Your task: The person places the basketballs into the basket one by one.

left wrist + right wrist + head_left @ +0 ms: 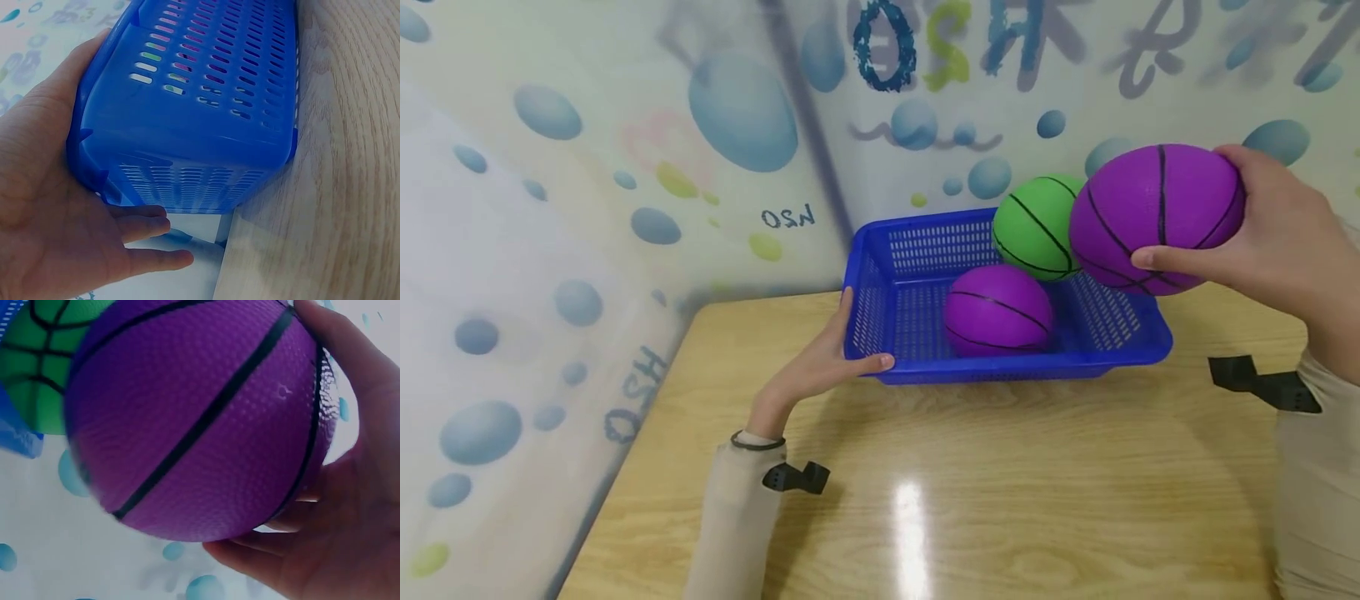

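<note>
A blue plastic basket (925,367) with slotted sides stands on the table. At its left end my left hand (820,358) grips the rim, thumb over the near corner; in the left wrist view the other fingers (159,260) extend below the rim, outside the basket. Inside lie a purple ball (998,311) with black lines and, behind it, a green ball (1037,225). My right hand (1285,233) grips another purple ball (1157,217) from its right side, above the basket's right end. This ball partly hides the green one.
The wooden table (1000,483) reaches toward me in front of the basket. A wall covering (625,167) with blue bubbles and lettering rises behind and to the left. A black wrist mount (796,477) sits on each sleeve.
</note>
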Tool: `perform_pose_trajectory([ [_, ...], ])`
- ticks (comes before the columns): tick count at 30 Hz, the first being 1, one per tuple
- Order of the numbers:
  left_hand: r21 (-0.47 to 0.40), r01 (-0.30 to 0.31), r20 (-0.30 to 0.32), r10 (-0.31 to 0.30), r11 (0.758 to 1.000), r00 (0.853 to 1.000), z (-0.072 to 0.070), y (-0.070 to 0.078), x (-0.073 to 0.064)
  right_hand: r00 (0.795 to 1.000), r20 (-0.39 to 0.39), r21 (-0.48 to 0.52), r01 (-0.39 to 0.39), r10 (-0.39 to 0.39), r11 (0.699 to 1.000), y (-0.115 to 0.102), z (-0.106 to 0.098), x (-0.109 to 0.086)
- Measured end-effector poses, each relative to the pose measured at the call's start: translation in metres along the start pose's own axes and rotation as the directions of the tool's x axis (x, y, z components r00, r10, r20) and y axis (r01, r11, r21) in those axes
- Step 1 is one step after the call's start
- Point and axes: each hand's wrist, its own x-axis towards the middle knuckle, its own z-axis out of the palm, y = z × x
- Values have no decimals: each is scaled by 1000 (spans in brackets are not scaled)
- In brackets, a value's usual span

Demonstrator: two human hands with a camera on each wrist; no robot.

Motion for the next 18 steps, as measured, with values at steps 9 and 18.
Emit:
perform_pose_trajectory([
  [9, 19, 12, -11, -11, 1000, 1000, -2, 2, 0, 955, 269, -11, 132, -124, 991, -14, 15, -1],
  [18, 26, 27, -4, -27, 999, 1000, 1, 2, -6, 892, 424, 126, 114, -157, 986, -13, 42, 2],
])
